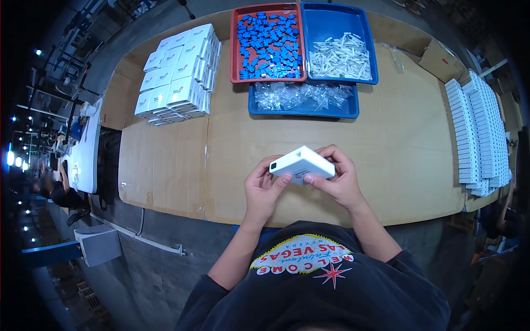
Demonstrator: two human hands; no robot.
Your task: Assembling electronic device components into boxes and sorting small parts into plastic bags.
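Note:
Between both hands I hold a small flat white box [302, 163], tilted, above the near edge of the cardboard-covered table [386, 149]. My left hand [264, 185] grips its left end, thumb on the near face. My right hand [341, 179] has the right end, with the thumb also pressed on the near face. A dark square mark shows at the box's left end, and small print is on the face towards me. The fingers behind the box are partly hidden.
Stacked white boxes [176, 71] stand at the back left; rows of white boxes [480, 132] line the right end. At the back are a red tray [234, 55] of blue pieces, a blue tray [372, 55] of white sticks and a lower blue tray [303, 112] of clear plastic bags. A person [66, 190] sits far left.

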